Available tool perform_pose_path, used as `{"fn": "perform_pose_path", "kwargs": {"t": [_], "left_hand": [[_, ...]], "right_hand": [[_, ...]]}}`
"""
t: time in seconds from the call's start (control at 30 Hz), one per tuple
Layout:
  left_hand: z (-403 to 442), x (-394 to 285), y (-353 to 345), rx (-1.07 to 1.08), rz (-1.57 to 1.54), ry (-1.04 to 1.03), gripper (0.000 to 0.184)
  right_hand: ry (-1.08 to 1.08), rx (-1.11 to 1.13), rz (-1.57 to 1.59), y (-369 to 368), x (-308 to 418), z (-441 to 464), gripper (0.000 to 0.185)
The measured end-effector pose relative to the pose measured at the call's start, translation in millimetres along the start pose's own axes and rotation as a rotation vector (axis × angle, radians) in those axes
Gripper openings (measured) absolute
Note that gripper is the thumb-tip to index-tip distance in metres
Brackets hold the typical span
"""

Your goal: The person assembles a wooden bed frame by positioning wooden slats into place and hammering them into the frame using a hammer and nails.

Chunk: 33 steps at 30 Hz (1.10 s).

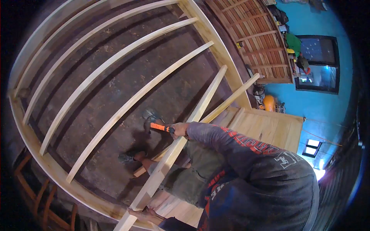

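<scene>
My right hand (pixel 179 130) is closed round an orange-and-black tool handle (pixel 158 126). The orange end sticks out past the fist over the dark floor, and the rest of the tool is hidden. That fist is right at a pale wooden beam (pixel 167 159), which runs diagonally across the frame in front of my body. Lower down, near the bottom edge, my left hand (pixel 145 215) grips the same beam with fingers wrapped over it. Beside the beam, a second wooden strip (pixel 231 101) slants up to the right.
Several curved wooden ribs (pixel 131 98) span a large wooden frame (pixel 216 42) around me. My shoes (pixel 151 115) are on the brown floor inside it. A slatted wooden panel (pixel 254 38), a plank panel (pixel 269 129) and an orange object (pixel 269 103) are on the right, near a blue wall (pixel 323 104).
</scene>
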State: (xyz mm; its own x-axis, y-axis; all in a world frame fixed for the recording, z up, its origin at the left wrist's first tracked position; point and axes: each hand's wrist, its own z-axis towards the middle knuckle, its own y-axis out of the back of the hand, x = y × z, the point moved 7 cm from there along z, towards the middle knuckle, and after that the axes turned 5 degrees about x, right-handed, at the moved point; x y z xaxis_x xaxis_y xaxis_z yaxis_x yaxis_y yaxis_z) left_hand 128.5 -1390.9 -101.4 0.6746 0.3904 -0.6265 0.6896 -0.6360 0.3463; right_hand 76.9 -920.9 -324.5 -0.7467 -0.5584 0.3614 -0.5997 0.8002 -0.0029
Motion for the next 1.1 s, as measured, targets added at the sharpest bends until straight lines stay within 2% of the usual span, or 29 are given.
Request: {"fn": "perform_pose_path", "kwargs": {"t": [0.13,0.2,0.27,0.4,0.53,0.6,0.73,0.83,0.87,0.93,1.03,1.1], "left_hand": [[13.2,13.8,10.6,0.062,0.009,-0.001,0.078],[16.4,19.3,19.4,0.051,0.030,-0.002,0.080],[20.0,23.9,22.0,0.128,0.015,-0.024,0.085],[34.1,32.3,31.0,0.180,0.017,-0.031,0.087],[31.3,25.2,24.2,0.176,0.011,-0.044,0.087],[30.2,24.0,20.6,0.175,0.014,-0.023,0.087],[23.6,21.0,12.6,0.169,-0.031,0.040,0.086],[25.4,24.0,15.8,0.171,-0.017,0.029,0.085],[27.9,25.9,18.4,0.174,-0.003,0.024,0.084],[26.7,24.6,17.7,0.188,-0.005,0.042,0.083],[9.9,10.7,5.6,0.159,0.007,0.060,0.080],[8.5,8.2,3.8,0.120,0.017,0.058,0.078]], "right_hand": [[0.013,-0.027,-0.064,-0.5,-5.2,4.9,0.038],[0.023,-0.055,0.017,-2.6,-17.8,13.2,0.037],[0.041,-0.064,0.038,-2.8,-20.9,15.5,0.037],[0.077,-0.046,0.016,3.5,2.4,-3.7,0.037],[0.108,-0.069,-0.074,7.1,13.9,-10.2,0.039],[0.081,-0.016,-0.041,1.6,-12.2,10.4,0.043],[0.011,-0.039,-0.112,7.9,5.5,-9.0,0.049],[0.007,0.006,-0.145,7.6,16.9,-13.0,0.062],[0.013,0.005,-0.055,8.2,20.0,-19.7,0.053],[0.020,0.004,0.036,7.9,17.0,-17.4,0.047],[0.043,-0.030,-0.100,7.8,29.0,-18.4,0.061],[0.042,-0.075,-0.025,9.8,30.2,-23.6,0.061]]}}
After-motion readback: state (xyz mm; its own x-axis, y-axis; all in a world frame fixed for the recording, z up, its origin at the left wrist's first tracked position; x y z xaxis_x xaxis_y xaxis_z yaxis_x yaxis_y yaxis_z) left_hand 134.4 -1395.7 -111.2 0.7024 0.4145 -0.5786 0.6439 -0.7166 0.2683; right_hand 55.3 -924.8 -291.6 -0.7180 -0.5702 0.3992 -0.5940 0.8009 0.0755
